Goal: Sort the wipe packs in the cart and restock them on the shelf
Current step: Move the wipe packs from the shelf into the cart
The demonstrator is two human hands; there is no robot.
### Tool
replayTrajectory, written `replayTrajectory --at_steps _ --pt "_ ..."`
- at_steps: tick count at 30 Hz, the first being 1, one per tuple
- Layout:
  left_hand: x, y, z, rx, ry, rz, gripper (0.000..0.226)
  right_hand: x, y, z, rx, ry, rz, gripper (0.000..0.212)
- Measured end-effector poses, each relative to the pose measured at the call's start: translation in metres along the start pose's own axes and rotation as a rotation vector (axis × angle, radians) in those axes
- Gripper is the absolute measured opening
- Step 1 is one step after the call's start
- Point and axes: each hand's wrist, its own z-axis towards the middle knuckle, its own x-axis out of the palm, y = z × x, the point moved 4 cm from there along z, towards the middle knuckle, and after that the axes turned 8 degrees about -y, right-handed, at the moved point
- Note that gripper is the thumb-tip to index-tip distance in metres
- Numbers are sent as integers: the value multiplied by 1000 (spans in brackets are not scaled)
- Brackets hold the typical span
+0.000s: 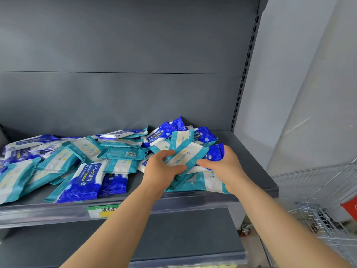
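At the shelf (257, 176) front edge, left hand (161, 168) and right hand (227, 164) both clasp a wipe pack bundle (186, 155); uneven squeeze could spill packs off the edge.

Wipe packs (81, 163) lie heaped on the shelf (251, 171); the cart (324, 215) stands at its right.

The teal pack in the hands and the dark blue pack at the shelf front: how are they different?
The teal pack has teal ends; the dark blue pack has a deep blue end. The teal pack is held by the left hand and right hand; the dark blue pack lies untouched near the shelf edge. The dark blue pack reads 75%; the teal pack does not. Both are flat, with white middles.
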Motion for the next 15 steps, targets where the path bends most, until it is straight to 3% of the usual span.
replayTrajectory --at_steps 9,15 --pt "15 -10 -1 -163 80 -380 42 -31 12 -6 88 -101 98 59" --pt "22 12 -3 -223 37 -382 34 -16 -12 -13 122 -73 116 51"
